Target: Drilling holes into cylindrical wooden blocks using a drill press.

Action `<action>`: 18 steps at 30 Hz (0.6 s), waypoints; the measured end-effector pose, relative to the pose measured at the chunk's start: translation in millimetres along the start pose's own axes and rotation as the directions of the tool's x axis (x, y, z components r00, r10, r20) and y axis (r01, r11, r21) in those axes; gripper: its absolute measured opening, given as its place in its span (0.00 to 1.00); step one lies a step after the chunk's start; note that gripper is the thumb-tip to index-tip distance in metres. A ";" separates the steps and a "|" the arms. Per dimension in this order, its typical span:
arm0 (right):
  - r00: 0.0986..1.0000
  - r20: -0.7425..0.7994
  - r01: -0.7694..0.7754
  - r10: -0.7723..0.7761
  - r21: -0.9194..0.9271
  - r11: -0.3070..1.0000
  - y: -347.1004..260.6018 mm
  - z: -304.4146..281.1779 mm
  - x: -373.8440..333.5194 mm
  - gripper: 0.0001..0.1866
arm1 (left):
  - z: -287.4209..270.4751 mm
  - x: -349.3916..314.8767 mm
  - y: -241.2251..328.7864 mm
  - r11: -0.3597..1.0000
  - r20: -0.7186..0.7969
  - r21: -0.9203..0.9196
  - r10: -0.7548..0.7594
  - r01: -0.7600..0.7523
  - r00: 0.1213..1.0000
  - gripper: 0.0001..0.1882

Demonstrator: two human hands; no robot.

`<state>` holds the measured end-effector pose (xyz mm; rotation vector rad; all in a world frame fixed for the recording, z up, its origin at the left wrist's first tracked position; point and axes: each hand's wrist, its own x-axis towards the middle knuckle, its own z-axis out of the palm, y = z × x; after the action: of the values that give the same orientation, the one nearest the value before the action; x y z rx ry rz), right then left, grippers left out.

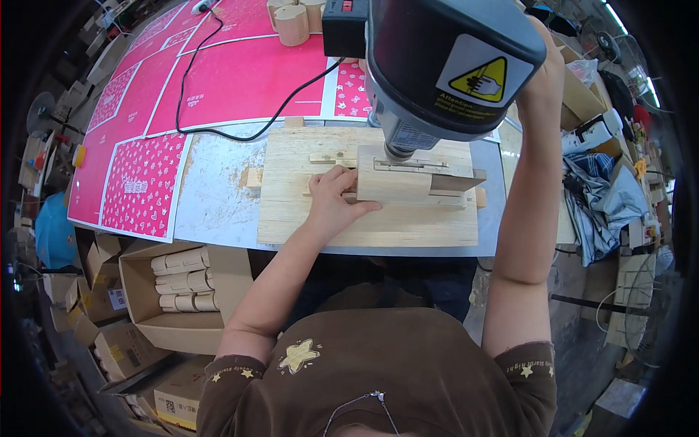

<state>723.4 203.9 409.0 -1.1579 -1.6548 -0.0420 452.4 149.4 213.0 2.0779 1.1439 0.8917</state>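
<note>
A drill press (pixel 408 44) with a dark head and a yellow warning label fills the top middle. Its chuck (pixel 402 151) points down onto a pale wooden block (pixel 393 188) with slots along its top. My left hand (pixel 333 200) grips the block's left end, thumb along the near side and fingers curled behind. Under the block lies a flat plywood board (pixel 291 227) with small wooden strips on it. My right hand (pixel 545 73) is raised beside the right of the drill head; its fingers are hidden behind the housing, so what they touch does not show.
Pink printed sheets (pixel 255 80) cover the table's left and back, with a black cable (pixel 218 133) across them. Rounded wooden pieces (pixel 293 25) stand at the back. An open carton (pixel 138 291) of wooden pieces sits below left; grey cloth (pixel 611 197) hangs at right.
</note>
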 end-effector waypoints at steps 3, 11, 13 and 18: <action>0.980 -0.061 -0.188 0.190 0.037 0.981 -47.6 17.3 -42.6 0.11 | -3.2 -3.6 -2.2 0.996 -0.047 -0.080 -0.048 0.044 0.998 0.23; 0.865 0.454 0.017 0.212 -0.449 0.893 -22.4 17.2 -170.9 0.13 | -50.9 -24.0 -8.4 0.998 -0.063 -0.043 0.036 -0.039 0.997 0.18; 0.868 0.462 0.048 0.184 -0.447 0.893 -24.9 14.4 -174.1 0.13 | -81.9 -47.2 -27.7 0.969 -0.093 -0.240 -0.088 0.064 0.992 0.15; 0.872 0.454 0.035 0.186 -0.437 0.899 -40.2 16.3 -178.6 0.14 | -132.4 -58.3 0.1 0.714 -0.008 -0.571 -0.500 0.406 0.866 0.15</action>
<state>677.3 74.5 286.9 -1.6784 -2.1097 -0.0756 325.3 122.0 276.3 1.1895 1.2244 1.0036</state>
